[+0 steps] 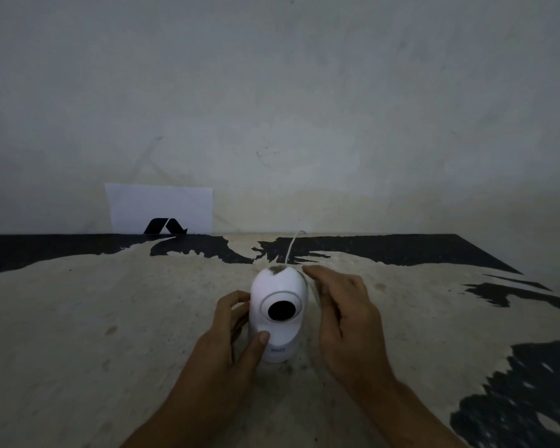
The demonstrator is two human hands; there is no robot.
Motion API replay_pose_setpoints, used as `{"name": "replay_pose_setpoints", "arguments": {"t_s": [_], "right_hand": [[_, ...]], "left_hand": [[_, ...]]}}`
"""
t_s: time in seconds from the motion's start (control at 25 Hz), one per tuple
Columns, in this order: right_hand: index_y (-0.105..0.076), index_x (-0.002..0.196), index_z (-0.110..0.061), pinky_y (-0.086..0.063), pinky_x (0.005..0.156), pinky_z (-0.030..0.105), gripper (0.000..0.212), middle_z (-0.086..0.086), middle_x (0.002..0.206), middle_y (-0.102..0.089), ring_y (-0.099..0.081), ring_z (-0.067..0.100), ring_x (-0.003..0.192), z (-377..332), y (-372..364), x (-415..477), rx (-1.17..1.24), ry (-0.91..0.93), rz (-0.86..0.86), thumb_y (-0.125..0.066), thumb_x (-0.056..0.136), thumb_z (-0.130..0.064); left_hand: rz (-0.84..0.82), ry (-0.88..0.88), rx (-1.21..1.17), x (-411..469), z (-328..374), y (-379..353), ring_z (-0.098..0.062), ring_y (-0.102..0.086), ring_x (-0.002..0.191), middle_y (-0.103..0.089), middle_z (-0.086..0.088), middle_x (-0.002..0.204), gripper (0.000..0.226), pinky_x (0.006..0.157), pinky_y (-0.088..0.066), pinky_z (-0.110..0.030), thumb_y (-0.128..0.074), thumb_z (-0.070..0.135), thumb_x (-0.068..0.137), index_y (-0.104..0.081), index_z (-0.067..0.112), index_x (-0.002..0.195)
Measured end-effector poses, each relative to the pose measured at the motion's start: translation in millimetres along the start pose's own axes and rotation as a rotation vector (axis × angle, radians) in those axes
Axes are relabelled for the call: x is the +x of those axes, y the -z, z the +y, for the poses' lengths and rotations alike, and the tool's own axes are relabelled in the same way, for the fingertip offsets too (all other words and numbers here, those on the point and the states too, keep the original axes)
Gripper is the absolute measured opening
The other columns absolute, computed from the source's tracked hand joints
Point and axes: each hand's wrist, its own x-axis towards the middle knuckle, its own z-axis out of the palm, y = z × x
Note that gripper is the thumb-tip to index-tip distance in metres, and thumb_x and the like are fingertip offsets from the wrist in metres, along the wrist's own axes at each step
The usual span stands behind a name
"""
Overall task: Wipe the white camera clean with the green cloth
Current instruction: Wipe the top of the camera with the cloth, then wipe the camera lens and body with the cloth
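A white dome-shaped camera (277,313) with a round black lens stands upright on the table, a grey smudge on its top. Its white cable (291,248) runs back toward the wall. My left hand (236,321) grips the camera's left side, thumb pressed on the front of its base. My right hand (343,308) is cupped beside the camera's right side, fingers curved and close to it; I cannot tell whether they touch. No green cloth shows in view.
The table (110,318) has a beige and black cowhide-pattern cover. A white sheet of paper with a black logo (162,210) leans against the grey wall at the back left. The table's right edge slants away at the far right.
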Motion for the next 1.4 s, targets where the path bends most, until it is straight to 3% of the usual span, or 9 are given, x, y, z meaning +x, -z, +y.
{"name": "replay_pose_setpoints", "arguments": {"t_s": [0.08, 0.24, 0.44, 0.56, 0.76, 0.96, 1.12, 1.28, 1.4], "right_hand": [[-0.059, 0.12, -0.004, -0.046, 0.095, 0.026, 0.035, -0.002, 0.115, -0.058, -0.054, 0.012, 0.108, -5, 0, 0, 0.039, 0.044, -0.001, -0.042, 0.092, -0.015], [-0.056, 0.125, -0.008, -0.051, 0.093, 0.04, 0.034, 0.008, 0.116, -0.064, -0.057, 0.019, 0.106, -2, 2, -3, 0.012, -0.078, -0.099, -0.05, 0.092, -0.004], [-0.058, 0.123, -0.008, -0.05, 0.096, 0.035, 0.034, 0.004, 0.121, -0.063, -0.057, 0.014, 0.113, -6, 8, -3, 0.027, 0.031, -0.034, -0.05, 0.09, -0.008], [-0.059, 0.121, -0.003, -0.052, 0.094, 0.044, 0.034, 0.011, 0.12, -0.065, -0.058, 0.02, 0.113, -10, 4, -5, 0.007, 0.025, 0.001, -0.052, 0.088, -0.004], [-0.066, 0.108, 0.002, -0.048, 0.093, 0.033, 0.042, 0.016, 0.113, -0.068, -0.053, 0.016, 0.109, -22, 1, -7, -0.084, 0.328, -0.016, -0.036, 0.101, -0.025], [-0.064, 0.112, -0.003, -0.051, 0.089, 0.029, 0.026, 0.012, 0.111, -0.067, -0.059, 0.015, 0.104, -13, 9, -6, -0.048, 0.099, 0.028, -0.055, 0.087, -0.005], [-0.064, 0.103, -0.008, -0.049, 0.079, 0.013, 0.019, 0.004, 0.1, -0.062, -0.058, 0.006, 0.091, -12, 12, -6, 0.002, 0.104, -0.024, -0.061, 0.084, -0.004], [-0.059, 0.082, -0.013, -0.047, 0.059, 0.015, 0.016, -0.002, 0.083, -0.056, -0.054, 0.003, 0.072, -8, 16, -7, 0.049, 0.022, -0.11, -0.069, 0.079, -0.001], [-0.062, 0.084, -0.015, -0.049, 0.059, 0.011, 0.014, -0.005, 0.083, -0.06, -0.058, 0.002, 0.074, -8, 18, -4, 0.074, 0.041, -0.089, -0.071, 0.08, -0.006]], "left_hand": [[-0.001, -0.004, 0.004, 0, -1, 0, 0.027, -0.043, 0.101, -0.047, 0.031, 0.115, 0.05, 0.083, -0.037, 0.002, -0.058, 0.029, 0.083, -0.032, 0.033, 0.125], [-0.006, 0.002, 0.013, 0, 0, 1, 0.034, -0.04, 0.095, -0.042, 0.037, 0.11, 0.047, 0.075, -0.035, 0.008, -0.058, 0.03, 0.083, -0.029, 0.043, 0.118], [-0.002, 0.013, 0.026, 1, 1, 0, 0.015, -0.045, 0.106, -0.046, 0.028, 0.116, 0.048, 0.093, -0.038, -0.01, -0.058, 0.029, 0.084, -0.029, 0.038, 0.122], [-0.004, 0.005, 0.041, 0, 2, 1, 0.02, -0.042, 0.1, -0.043, 0.034, 0.11, 0.049, 0.087, -0.035, -0.004, -0.058, 0.03, 0.084, -0.028, 0.038, 0.123], [-0.004, 0.019, 0.025, 1, 3, 0, 0.02, -0.042, 0.1, -0.043, 0.033, 0.11, 0.05, 0.089, -0.038, -0.008, -0.059, 0.027, 0.084, -0.029, 0.038, 0.122], [-0.005, 0.004, 0.03, 0, 2, 1, 0.028, -0.041, 0.095, -0.042, 0.037, 0.108, 0.048, 0.081, -0.035, 0.002, -0.058, 0.028, 0.084, -0.029, 0.039, 0.121], [-0.019, -0.006, 0.026, 0, 1, 2, 0.021, -0.043, 0.104, -0.044, 0.034, 0.112, 0.048, 0.084, -0.036, 0.0, -0.058, 0.03, 0.084, -0.03, 0.038, 0.122], [-0.028, -0.005, 0.025, -1, 0, 3, 0.032, -0.041, 0.096, -0.043, 0.039, 0.108, 0.045, 0.077, -0.036, 0.005, -0.056, 0.039, 0.08, -0.028, 0.049, 0.114], [-0.028, -0.006, 0.036, -1, -2, 3, 0.033, -0.04, 0.094, -0.041, 0.041, 0.108, 0.044, 0.076, -0.035, 0.006, -0.056, 0.037, 0.082, -0.027, 0.054, 0.11]]}}
